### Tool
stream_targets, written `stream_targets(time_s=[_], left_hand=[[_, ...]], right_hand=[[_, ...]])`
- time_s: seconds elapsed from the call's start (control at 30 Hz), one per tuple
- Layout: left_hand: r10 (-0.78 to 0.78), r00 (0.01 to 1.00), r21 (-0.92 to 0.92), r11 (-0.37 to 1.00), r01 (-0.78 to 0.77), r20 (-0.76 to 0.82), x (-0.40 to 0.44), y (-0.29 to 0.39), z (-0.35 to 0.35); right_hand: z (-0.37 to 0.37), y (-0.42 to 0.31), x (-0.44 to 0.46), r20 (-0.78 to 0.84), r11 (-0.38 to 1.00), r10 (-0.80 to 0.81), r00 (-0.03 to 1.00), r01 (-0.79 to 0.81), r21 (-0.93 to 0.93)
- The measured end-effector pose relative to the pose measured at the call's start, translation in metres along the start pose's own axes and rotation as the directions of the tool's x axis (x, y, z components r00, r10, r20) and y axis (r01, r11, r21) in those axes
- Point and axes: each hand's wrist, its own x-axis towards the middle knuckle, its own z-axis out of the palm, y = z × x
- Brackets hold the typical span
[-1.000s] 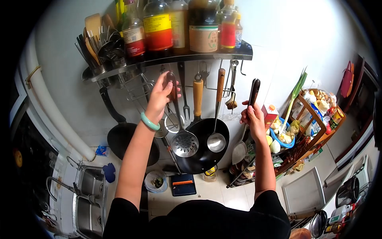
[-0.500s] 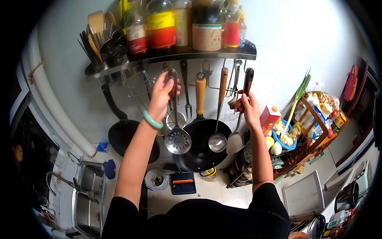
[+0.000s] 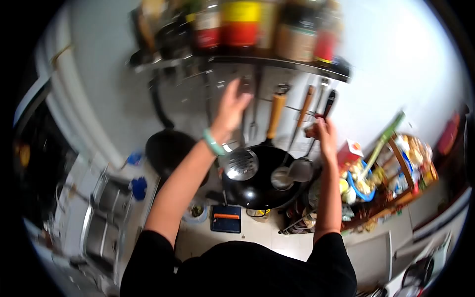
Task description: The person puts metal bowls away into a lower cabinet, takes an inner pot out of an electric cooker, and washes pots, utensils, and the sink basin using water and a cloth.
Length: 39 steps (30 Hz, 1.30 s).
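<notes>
My left hand (image 3: 228, 113), with a pale green bangle on its wrist, is at the dark handle of a slotted skimmer (image 3: 241, 164). Motion blurs the fingers, but the handle runs between the thumb and the fingers. A wok turner (image 3: 301, 170) is in my right hand (image 3: 322, 134), gripped along its dark handle. Its blade overlaps the bowl of a ladle (image 3: 281, 178), which hangs beside it by a wooden handle. Behind these utensils hangs a black wok (image 3: 255, 193) with a light wooden handle.
Bottles (image 3: 241, 22) and a utensil holder stand on the wall shelf (image 3: 277, 64) above. A black frying pan (image 3: 169, 154) hangs to the left, over a steel sink (image 3: 99, 240). At the right are a blue basket of vegetables (image 3: 367, 196) and a wooden rack (image 3: 403, 163).
The view has tilted and shifted, blurring the shelf. The turner in my right hand has moved left, and its blade now overlaps the ladle. My left hand stays by the skimmer handle.
</notes>
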Motion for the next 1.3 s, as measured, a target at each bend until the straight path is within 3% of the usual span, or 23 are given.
stream_targets(time_s=[0.07, 0.1, 0.17, 0.2, 0.27, 0.3, 0.37, 0.43, 0.47, 0.5, 0.57, 0.6, 0.63, 0.67, 0.7, 0.77, 0.83, 0.9, 0.97, 1.13, 1.23, 1.27, 1.3], left_hand=[[0.245, 0.969, 0.239, 0.939, -0.247, 0.039, -0.006, -0.018, -0.006], [0.435, 0.896, 0.474, 0.772, -0.422, 0.09, -0.018, -0.017, -0.01], [0.379, 0.919, 0.705, 0.624, -0.338, 0.105, -0.057, 0.011, 0.0], [0.361, 0.927, 0.639, 0.69, -0.341, 0.105, -0.079, 0.019, -0.004], [0.187, 0.974, 0.602, 0.766, -0.224, 0.125, -0.125, 0.038, -0.009], [0.067, 0.993, 0.603, 0.79, -0.114, 0.1, -0.153, 0.051, -0.018], [0.2, 0.976, 0.614, 0.76, -0.213, 0.091, -0.197, 0.043, -0.032], [-0.075, 0.997, 0.552, 0.831, 0.065, -0.005, -0.254, 0.049, -0.064], [-0.006, 0.998, 0.682, 0.729, 0.052, -0.069, -0.281, 0.032, -0.082], [-0.264, 0.938, 0.507, 0.791, 0.343, -0.223, -0.312, 0.045, -0.095], [-0.261, 0.856, 0.566, 0.659, 0.496, -0.446, -0.37, 0.057, -0.123], [-0.001, 0.88, 0.765, 0.495, 0.413, -0.475, -0.396, 0.07, -0.133], [-0.244, 0.641, 0.365, 0.654, 0.663, -0.728, -0.427, 0.088, -0.138], [-0.152, 0.582, 0.397, 0.594, 0.7, -0.799, -0.465, 0.088, -0.154], [-0.032, 0.468, 0.386, 0.516, 0.765, -0.883, -0.488, 0.111, -0.158], [0.356, 0.339, 0.466, 0.38, 0.799, -0.871, -0.553, 0.144, -0.18], [0.47, -0.021, 0.226, 0.464, 0.857, -0.883, -0.61, 0.188, -0.181], [0.7, -0.159, 0.015, 0.236, 0.972, -0.696, -0.665, 0.222, -0.187], [0.8, -0.093, -0.22, -0.05, 0.974, -0.592, -0.705, 0.259, -0.192], [0.755, 0.124, -0.413, -0.479, 0.775, -0.644, -0.791, 0.308, -0.238], [0.595, 0.07, -0.452, -0.676, 0.581, -0.801, -0.815, 0.314, -0.261], [0.512, -0.087, -0.465, -0.678, 0.569, -0.855, -0.818, 0.311, -0.266], [0.504, -0.089, -0.458, -0.679, 0.574, -0.859, -0.815, 0.312, -0.267]], right_hand=[[-0.014, 0.009, 0.003, 0.012, 0.962, -0.047, 0.999, 0.048, -0.27], [-0.009, 0.007, -0.002, -0.061, 0.983, 0.008, 0.998, -0.019, -0.182], [-0.052, 0.037, -0.002, -0.034, 0.875, -0.092, 0.995, 0.064, -0.48], [-0.032, 0.019, -0.012, -0.198, 0.848, -0.058, 0.978, -0.057, -0.526], [-0.01, 0.008, -0.024, -0.179, 0.697, -0.401, 0.899, 0.172, -0.697], [0.028, -0.013, -0.04, -0.203, 0.695, -0.456, 0.866, 0.205, -0.689], [0.07, -0.031, -0.071, -0.087, 0.624, -0.659, 0.747, 0.478, -0.618], [0.122, -0.006, -0.093, 0.083, 0.766, -0.522, 0.849, 0.509, -0.393], [0.164, -0.011, -0.111, 0.296, 0.952, -0.289, 0.91, 0.306, -0.012], [0.21, -0.027, -0.138, 0.496, 0.992, -0.111, 0.861, 0.125, 0.006], [0.281, -0.009, -0.171, 0.897, 0.992, 0.038, 0.44, -0.123, 0.018], [0.314, 0.008, -0.192, 0.956, 0.988, 0.108, 0.273, -0.135, -0.073], [0.342, 0.015, -0.218, 0.986, 0.944, 0.07, 0.152, 0.308, -0.115], [0.364, 0.028, -0.245, 1.0, 0.769, 0.005, 0.031, 0.639, -0.024], [0.386, 0.035, -0.271, 0.994, 0.743, 0.0, -0.114, 0.665, 0.076], [0.434, 0.026, -0.327, 0.913, 0.932, -0.094, -0.398, 0.286, 0.221], [0.472, 0.007, -0.384, 0.775, 0.972, -0.179, -0.606, 0.015, 0.236], [0.509, -0.011, -0.442, 0.669, 0.956, -0.277, -0.69, -0.129, 0.263], [0.542, -0.027, -0.501, 0.596, 0.94, -0.33, -0.732, -0.2, 0.276], [0.594, -0.069, -0.616, 0.524, 0.914, -0.37, -0.767, -0.199, 0.354], [0.61, -0.084, -0.645, 0.498, 0.914, -0.342, -0.797, -0.159, 0.373], [0.613, -0.084, -0.649, 0.484, 0.933, -0.316, -0.816, -0.175, 0.314], [0.614, -0.082, -0.652, 0.471, 0.95, -0.289, -0.834, -0.188, 0.25]])
